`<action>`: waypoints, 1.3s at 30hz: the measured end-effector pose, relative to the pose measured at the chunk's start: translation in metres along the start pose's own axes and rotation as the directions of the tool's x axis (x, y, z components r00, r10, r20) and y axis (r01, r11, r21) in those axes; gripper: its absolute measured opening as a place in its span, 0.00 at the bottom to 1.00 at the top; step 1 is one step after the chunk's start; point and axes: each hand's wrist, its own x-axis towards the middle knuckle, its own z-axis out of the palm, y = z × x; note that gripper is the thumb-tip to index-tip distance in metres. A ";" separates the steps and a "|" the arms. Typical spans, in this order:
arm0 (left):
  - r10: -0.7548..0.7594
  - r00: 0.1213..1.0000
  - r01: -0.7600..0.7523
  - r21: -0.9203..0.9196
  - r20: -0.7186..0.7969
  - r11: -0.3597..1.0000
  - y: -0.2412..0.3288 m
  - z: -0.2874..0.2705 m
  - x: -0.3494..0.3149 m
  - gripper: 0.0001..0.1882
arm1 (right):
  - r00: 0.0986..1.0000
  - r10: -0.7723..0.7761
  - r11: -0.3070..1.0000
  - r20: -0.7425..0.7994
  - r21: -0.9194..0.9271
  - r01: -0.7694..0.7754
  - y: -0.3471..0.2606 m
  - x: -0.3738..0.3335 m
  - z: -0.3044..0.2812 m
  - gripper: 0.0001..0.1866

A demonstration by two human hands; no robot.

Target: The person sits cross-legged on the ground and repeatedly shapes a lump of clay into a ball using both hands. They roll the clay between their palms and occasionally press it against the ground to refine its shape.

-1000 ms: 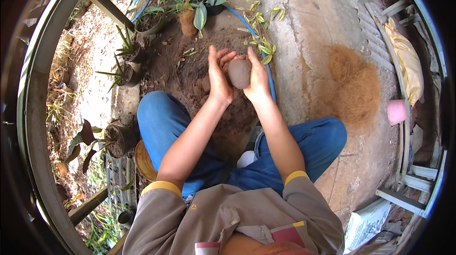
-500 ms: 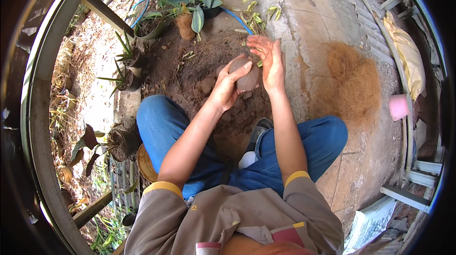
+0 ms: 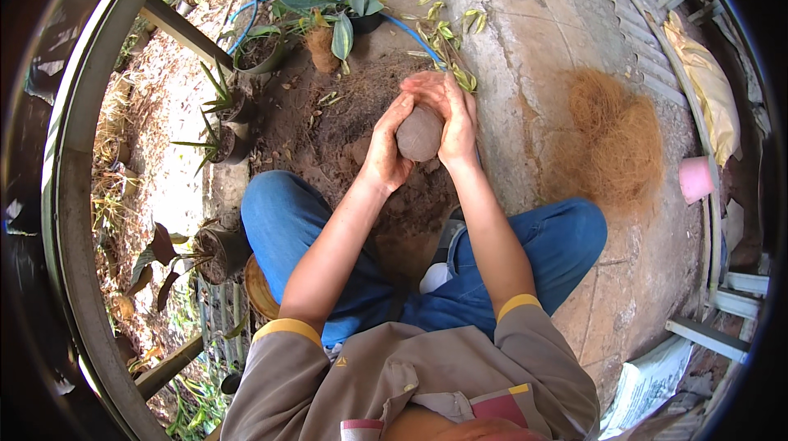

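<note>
A round brown ball of soil (image 3: 419,135) sits between my two cupped palms, above the heap of dark loose soil (image 3: 320,141) in front of my crossed legs. Along the ball's left side curves my left hand (image 3: 386,145). My right hand (image 3: 456,125) wraps its right side, with the fingers bent over the far side. Both hands touch the ball, and its underside is hidden from me. Just beyond the heap lies a brown fibre-wrapped ball (image 3: 321,48) with broad green leaves (image 3: 343,34) beside it.
Loose orange-brown fibre (image 3: 611,141) lies on the concrete at the right, near a pink pot (image 3: 695,179). Potted plants (image 3: 222,252) line the left side. A blue hose (image 3: 410,30) curves behind the soil. A tan sack (image 3: 706,84) rests at the far right.
My right hand, held apart with its palm raised, has come in against the ball. My left thumb has moved from the ball's top to its side.
</note>
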 end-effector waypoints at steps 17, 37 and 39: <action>-0.276 0.918 0.233 -0.176 -0.286 0.956 0.009 -0.010 0.000 0.51 | 0.980 0.007 0.949 0.198 -0.310 0.056 0.001 -0.012 0.011 0.30; -0.080 0.971 0.059 -0.101 -0.226 0.993 0.009 -0.004 0.002 0.44 | 0.987 0.014 0.980 0.159 -0.198 0.018 0.004 -0.008 0.009 0.21; -0.062 0.940 0.018 -0.134 -0.336 0.991 0.011 -0.003 0.003 0.44 | 0.984 0.001 0.940 0.178 -0.337 0.060 0.007 -0.014 0.016 0.13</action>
